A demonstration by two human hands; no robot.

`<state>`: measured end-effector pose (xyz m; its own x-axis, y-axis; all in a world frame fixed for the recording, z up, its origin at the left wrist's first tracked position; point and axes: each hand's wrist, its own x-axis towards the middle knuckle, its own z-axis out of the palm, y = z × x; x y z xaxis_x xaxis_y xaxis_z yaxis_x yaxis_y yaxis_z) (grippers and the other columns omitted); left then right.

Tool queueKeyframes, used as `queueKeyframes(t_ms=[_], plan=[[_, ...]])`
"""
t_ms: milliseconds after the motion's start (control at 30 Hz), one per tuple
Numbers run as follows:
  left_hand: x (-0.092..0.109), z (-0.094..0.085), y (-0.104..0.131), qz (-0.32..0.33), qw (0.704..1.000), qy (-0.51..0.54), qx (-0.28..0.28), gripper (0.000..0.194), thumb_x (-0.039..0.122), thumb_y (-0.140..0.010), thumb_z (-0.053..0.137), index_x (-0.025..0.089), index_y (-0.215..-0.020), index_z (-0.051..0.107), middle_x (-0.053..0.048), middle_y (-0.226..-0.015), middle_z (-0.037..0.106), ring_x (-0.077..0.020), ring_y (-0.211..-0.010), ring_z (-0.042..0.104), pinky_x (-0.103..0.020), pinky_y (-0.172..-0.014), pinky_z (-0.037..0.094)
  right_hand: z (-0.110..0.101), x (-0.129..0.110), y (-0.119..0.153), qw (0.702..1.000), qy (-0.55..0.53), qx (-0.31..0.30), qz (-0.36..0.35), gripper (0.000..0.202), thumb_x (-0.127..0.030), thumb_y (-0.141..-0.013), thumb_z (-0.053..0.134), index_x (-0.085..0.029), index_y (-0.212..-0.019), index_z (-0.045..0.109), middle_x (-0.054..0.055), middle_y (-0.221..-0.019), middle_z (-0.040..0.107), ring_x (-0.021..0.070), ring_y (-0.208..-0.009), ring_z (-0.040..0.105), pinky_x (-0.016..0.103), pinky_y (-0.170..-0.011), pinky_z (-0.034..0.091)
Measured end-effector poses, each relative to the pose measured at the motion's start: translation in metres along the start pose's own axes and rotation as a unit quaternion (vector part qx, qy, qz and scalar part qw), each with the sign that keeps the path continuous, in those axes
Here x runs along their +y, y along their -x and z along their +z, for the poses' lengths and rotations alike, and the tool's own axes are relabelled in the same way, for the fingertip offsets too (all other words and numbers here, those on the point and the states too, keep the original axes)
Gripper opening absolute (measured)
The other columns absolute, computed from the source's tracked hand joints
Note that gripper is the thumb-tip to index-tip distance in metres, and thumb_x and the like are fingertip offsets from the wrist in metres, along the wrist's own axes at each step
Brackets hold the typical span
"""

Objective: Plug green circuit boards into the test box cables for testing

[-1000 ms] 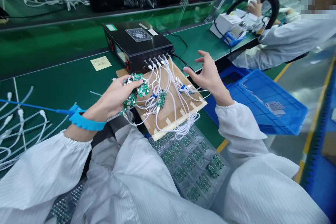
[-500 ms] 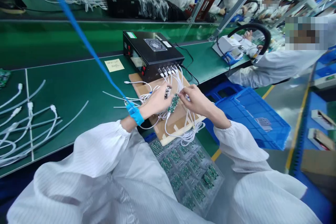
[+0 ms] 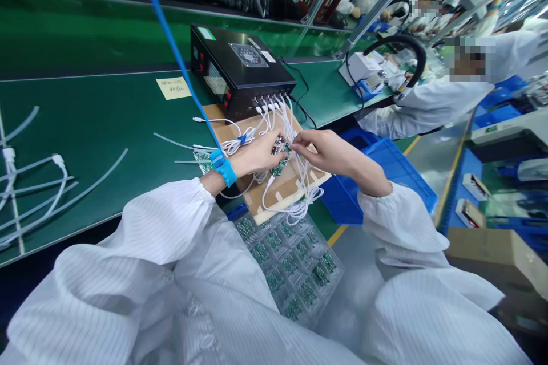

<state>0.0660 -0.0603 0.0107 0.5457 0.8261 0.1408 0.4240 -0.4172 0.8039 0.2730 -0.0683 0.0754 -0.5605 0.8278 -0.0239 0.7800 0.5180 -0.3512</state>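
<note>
My left hand (image 3: 262,151), with a blue wrist strap (image 3: 223,167) behind it, is closed round a small green circuit board (image 3: 280,166) with metal parts along its upper end. My right hand (image 3: 319,147) is at the board's upper right, its fingertips drawn together; what they hold, if anything, is too small to make out. A white cable plug (image 3: 270,181) lies at the lower end of the board; whether it is seated I cannot tell. Under both hands is a brown board (image 3: 257,202) with tape strips, crossed by white cables (image 3: 295,211).
A black box (image 3: 242,68) with cables plugged into its front stands behind. A clear tray (image 3: 295,274) of circuit boards sits below. Loose cables (image 3: 55,205) and a yellow note (image 3: 173,88) lie left. A blue crate (image 3: 385,177) and a seated co-worker (image 3: 432,105) are at right.
The camera view has shifted, so the bench things appear higher and further left. My right hand has turned flatter beside the board; my left hand keeps its hold.
</note>
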Motion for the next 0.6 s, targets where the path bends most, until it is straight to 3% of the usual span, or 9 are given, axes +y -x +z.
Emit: queueKeyframes(t_ms=[67, 167, 367, 600], plan=[[0.0, 0.001, 0.001, 0.014, 1.0, 0.006, 0.002, 0.027, 0.024, -0.092, 0.06, 0.017, -0.118, 0.058, -0.01, -0.113, 0.071, -0.0267, -0.105, 0.066, -0.041, -0.094, 0.05, 0.008, -0.002, 0.001, 0.997, -0.056, -0.013, 0.051, 0.026, -0.044, -0.101, 0.055, -0.023, -0.086, 0.06, 0.004, -0.072, 0.069, 0.0201, -0.064, 0.061, 0.036, -0.064, 0.043], [0.001, 0.006, 0.002, 0.017, 0.999, 0.016, 0.024, 0.026, 0.02, -0.093, 0.057, 0.017, -0.119, 0.058, -0.011, -0.118, 0.07, -0.0265, -0.111, 0.065, -0.041, -0.098, 0.049, 0.025, 0.001, 0.0, 0.989, -0.127, -0.019, 0.079, 0.031, -0.046, -0.103, 0.049, -0.024, -0.081, 0.053, 0.002, -0.067, 0.069, 0.0186, -0.062, 0.062, 0.034, -0.066, 0.046], [0.004, 0.013, 0.005, 0.004, 0.999, 0.013, 0.033, 0.014, 0.013, -0.092, 0.053, 0.018, -0.103, 0.061, -0.011, -0.107, 0.073, -0.0255, -0.105, 0.067, -0.041, -0.098, 0.05, 0.05, 0.014, 0.002, 0.986, -0.142, 0.035, 0.083, 0.034, -0.039, -0.104, 0.039, -0.024, -0.077, 0.054, 0.003, -0.082, 0.074, 0.0205, -0.082, 0.067, 0.037, -0.085, 0.049], [0.009, 0.017, 0.011, 0.023, 0.999, 0.017, 0.03, 0.018, 0.01, -0.09, 0.052, 0.019, -0.102, 0.063, -0.009, -0.102, 0.075, -0.0245, -0.102, 0.069, -0.039, -0.096, 0.051, 0.054, 0.016, 0.011, 0.976, -0.211, 0.012, 0.061, 0.039, -0.036, -0.102, 0.034, -0.023, -0.077, 0.06, 0.004, -0.079, 0.069, 0.0195, -0.075, 0.06, 0.036, -0.078, 0.048]])
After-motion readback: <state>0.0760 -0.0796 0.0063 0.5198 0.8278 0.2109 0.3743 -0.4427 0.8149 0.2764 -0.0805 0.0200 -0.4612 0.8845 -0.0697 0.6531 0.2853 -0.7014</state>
